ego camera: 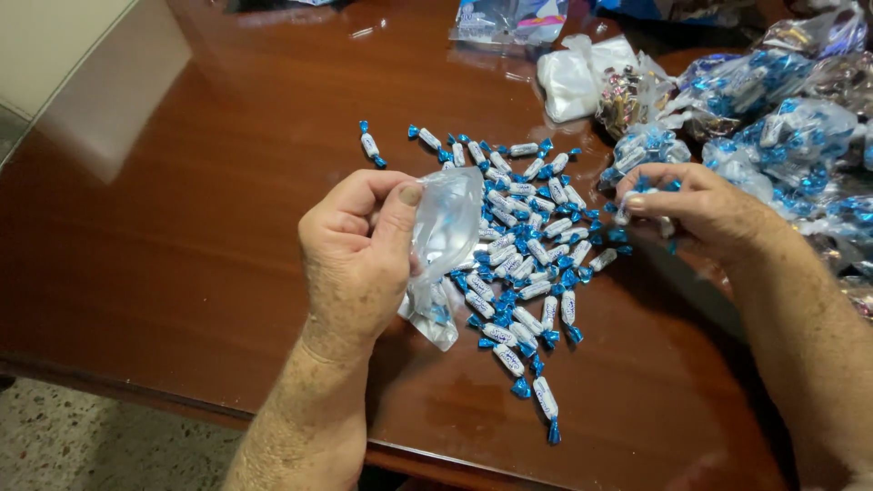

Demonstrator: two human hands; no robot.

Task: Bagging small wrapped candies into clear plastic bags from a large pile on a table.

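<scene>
Beside the heap of wrapped candies [527, 241] spread over the middle of the reddish-brown wooden table [200, 182], two bare hands are at work. Left of the heap, the left hand [359, 255] has thumb and fingers pinched together on a small clear plastic bag [443, 241], which hangs upright and touches the heap's left edge; a few blue-and-white candies show through its bottom. On the far right side of the heap, the right hand [691, 205] is palm down with its fingers curled around one or more candies from the pile, a white wrapper peeking out at the fingertips; how many it grips I cannot tell.

The candies are small white pieces with twisted blue ends, lying loose and overlapping. One stray candy [370, 145] sits apart beyond the heap's upper left corner, and a few more trail off from the heap's near end toward the table's front edge.

Right of the heap, beyond the right hand, filled clear bags of the same candies [782, 136] are piled together. Past the heap's far end lie a crumpled white plastic bag [573, 77] and, farther back, a flat clear packet [509, 20]. Below the table's front edge, speckled floor [100, 436] shows.
</scene>
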